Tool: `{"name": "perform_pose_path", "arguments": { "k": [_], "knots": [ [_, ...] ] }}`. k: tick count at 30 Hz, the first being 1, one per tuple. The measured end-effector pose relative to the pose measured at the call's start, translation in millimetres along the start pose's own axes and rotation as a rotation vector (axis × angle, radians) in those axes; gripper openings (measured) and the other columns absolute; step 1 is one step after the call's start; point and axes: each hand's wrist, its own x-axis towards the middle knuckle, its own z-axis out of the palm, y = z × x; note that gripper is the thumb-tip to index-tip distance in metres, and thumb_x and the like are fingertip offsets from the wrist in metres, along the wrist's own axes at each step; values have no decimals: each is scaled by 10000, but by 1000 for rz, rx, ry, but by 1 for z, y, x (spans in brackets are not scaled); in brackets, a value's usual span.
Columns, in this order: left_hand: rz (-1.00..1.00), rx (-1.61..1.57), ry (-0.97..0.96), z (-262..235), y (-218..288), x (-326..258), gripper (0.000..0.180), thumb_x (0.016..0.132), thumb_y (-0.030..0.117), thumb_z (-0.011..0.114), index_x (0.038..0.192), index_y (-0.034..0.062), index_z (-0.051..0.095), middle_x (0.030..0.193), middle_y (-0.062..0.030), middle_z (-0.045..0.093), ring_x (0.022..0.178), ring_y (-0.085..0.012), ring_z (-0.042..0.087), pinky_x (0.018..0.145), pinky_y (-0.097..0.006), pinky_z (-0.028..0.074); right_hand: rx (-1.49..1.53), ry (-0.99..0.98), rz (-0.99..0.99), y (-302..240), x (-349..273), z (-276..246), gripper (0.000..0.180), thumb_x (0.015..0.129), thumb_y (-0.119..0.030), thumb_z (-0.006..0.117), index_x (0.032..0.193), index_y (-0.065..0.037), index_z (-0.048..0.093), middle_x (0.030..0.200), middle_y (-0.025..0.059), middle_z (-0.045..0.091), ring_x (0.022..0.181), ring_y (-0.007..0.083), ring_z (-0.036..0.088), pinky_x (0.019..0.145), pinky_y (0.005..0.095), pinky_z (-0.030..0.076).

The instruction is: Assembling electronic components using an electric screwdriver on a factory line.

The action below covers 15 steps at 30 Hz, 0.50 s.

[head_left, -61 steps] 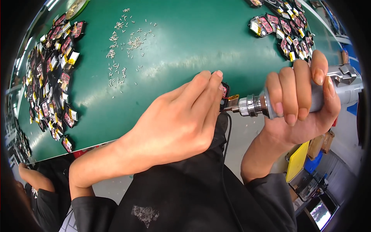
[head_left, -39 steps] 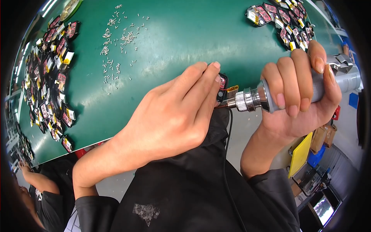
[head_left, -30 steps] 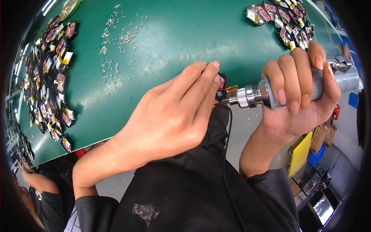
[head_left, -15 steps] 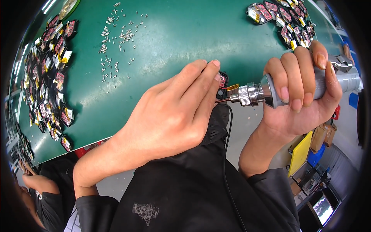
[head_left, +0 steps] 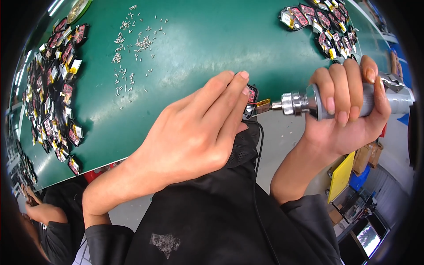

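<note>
My left hand (head_left: 194, 121) is closed on a small black device housing (head_left: 250, 106) at the table's front edge. A red circuit board shows inside it, and a small battery with yellow tape (head_left: 263, 105) sticks out toward the right. The back of my hand hides much of the housing. In my right hand (head_left: 346, 104) is a grey electric screwdriver (head_left: 312, 104), gripped round its body and lying nearly level. Its silver nose points left at the housing. Where the bit ends I cannot make out, as it lies close to the battery.
Loose screws (head_left: 143, 43) lie scattered on the green table (head_left: 212, 39). Similar housings form a long pile on the left (head_left: 51, 88) and another pile at the far right (head_left: 333, 31). A round dish (head_left: 79, 9) stands at the far left. Another person's arm (head_left: 46, 213) shows at lower left.
My right hand has drawn the screwdriver a little to the right, away from the housing. The housing has tilted slightly, and more of its battery shows.
</note>
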Motion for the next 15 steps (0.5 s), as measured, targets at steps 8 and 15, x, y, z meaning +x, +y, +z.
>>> {"name": "perform_pose_path", "arguments": {
  "k": [8, 15],
  "knots": [
    [47, 88, 15, 2, 2, -5, 507, 549, 30, 731, 1006, -148, 599, 1133, -227, 599, 997, -338, 606, 740, -373, 564, -217, -25, -33, 0, 6, 0, 139, 881, -182, 471, 893, -46, 496, 511, -33, 371, 433, 76, 370, 523, 250, 333],
    [44, 82, 28, 4, -1, -6, 516, 541, 39, 724, 1005, -150, 599, 1125, -230, 601, 983, -345, 609, 736, -373, 563, -226, -34, -5, 6, 7, -4, 146, 889, -195, 455, 896, -54, 493, 517, -36, 367, 432, 72, 364, 514, 254, 325]
  ]
}}
